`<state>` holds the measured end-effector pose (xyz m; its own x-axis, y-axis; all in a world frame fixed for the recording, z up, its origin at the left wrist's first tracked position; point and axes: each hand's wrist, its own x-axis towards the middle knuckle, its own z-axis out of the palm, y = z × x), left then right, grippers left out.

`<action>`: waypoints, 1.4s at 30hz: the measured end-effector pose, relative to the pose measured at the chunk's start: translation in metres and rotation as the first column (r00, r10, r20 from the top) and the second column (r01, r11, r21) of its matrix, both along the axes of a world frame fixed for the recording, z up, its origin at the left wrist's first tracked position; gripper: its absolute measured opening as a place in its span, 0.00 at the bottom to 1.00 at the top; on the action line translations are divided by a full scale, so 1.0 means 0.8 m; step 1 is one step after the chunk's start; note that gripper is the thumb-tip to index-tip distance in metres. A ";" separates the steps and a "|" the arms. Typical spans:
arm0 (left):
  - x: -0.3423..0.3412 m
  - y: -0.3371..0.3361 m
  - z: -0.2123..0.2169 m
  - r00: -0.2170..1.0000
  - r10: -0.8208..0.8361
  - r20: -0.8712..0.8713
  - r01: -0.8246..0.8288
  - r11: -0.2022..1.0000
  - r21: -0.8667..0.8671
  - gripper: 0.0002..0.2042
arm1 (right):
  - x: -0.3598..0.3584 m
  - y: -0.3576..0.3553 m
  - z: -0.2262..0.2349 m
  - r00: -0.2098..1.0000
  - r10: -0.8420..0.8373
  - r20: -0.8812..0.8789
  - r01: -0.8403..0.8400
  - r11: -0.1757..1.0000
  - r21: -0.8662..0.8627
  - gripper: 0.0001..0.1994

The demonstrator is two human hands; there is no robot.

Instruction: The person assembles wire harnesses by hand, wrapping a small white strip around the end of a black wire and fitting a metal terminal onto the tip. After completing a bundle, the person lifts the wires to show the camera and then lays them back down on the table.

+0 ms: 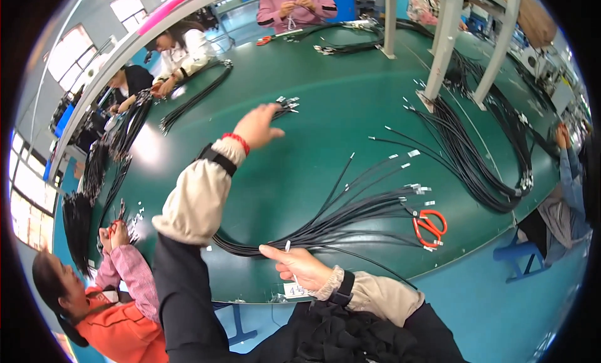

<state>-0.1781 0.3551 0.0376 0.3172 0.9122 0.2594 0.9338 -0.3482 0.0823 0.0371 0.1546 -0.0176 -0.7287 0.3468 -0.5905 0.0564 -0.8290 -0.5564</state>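
Note:
My left hand (258, 126) reaches out over the table, thumb spread from the fingers, beside the white-tipped ends (288, 105) of some black cables. Whether its fingertips touch them I cannot tell. Near the front edge, my right hand (302, 266) is closed on a thin white strip (288, 245), which sticks out above and below the fingers. Just beyond that hand curves a bundle of black cables (313, 228), its white-tipped ends fanned out to the right. Red-handled scissors (431, 229) lie at those ends, their blades partly hidden.
The green table (325, 156) carries more black cable bundles (463, 150) at the right and along the left edge (76, 228). White metal posts (438, 56) rise from it. Co-workers sit around it, one in an orange vest (125, 328) close on my left. A blue stool (519, 256) stands at the right.

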 end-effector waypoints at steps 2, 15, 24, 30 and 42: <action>0.071 -0.019 -0.017 0.978 -0.171 0.117 0.199 0.934 -0.295 0.26 | 0.033 0.031 -0.020 0.994 0.089 -0.071 -0.084 0.994 0.067 0.28; 0.264 -0.238 -0.124 0.953 -0.103 0.284 0.212 0.898 -0.385 0.33 | 0.375 0.021 -0.041 0.946 -0.090 -0.311 0.244 0.830 0.501 0.23; 0.426 -0.279 -0.148 0.971 -0.032 0.239 0.081 0.976 -0.200 0.28 | 0.558 -0.050 -0.060 0.656 -0.736 0.169 -0.099 0.139 0.985 0.14; 0.551 -0.335 -0.129 0.974 0.082 0.211 -0.029 0.970 -0.243 0.22 | 0.695 -0.032 -0.082 0.567 -0.766 0.303 -0.421 0.048 0.906 0.12; 0.757 -0.347 -0.254 0.938 -0.085 0.337 0.074 0.996 0.046 0.25 | 0.831 -0.004 -0.202 0.552 -0.825 0.121 -0.111 0.071 0.991 0.13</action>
<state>0.4276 0.0778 -0.1660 0.2769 0.8769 0.3929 0.8219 -0.4280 0.3760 0.7020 0.1511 -0.1795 0.0472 0.9570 0.2863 0.5827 0.2065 -0.7861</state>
